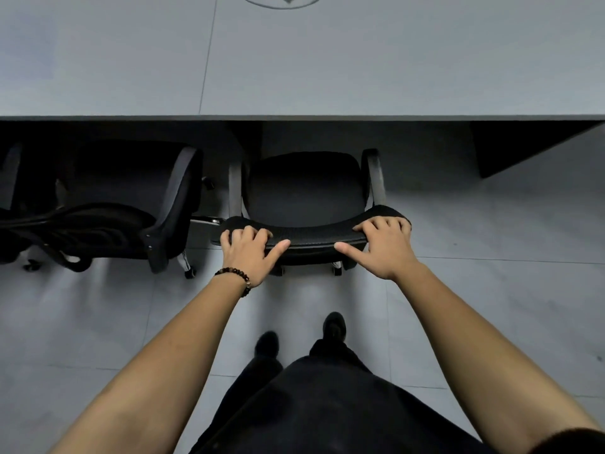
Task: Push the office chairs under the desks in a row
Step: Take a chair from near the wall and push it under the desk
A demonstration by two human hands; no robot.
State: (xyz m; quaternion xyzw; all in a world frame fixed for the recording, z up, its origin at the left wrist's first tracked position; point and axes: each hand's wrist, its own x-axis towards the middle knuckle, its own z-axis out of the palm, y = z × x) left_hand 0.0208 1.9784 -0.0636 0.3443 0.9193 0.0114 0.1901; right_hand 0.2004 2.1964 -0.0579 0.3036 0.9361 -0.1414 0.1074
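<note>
- Worktop: grey, spans the top of the view, front edge above both chairs.
- Second chair: black, on the left, partly under the worktop.
- Office chair: black, centred, seat just short of the worktop edge (armrests nearest it).
- Right hand: curled over the backrest's right end, thumb behind.
- Left hand: gripping the left end likewise.
- Bracelet: beaded, left wrist.
</note>
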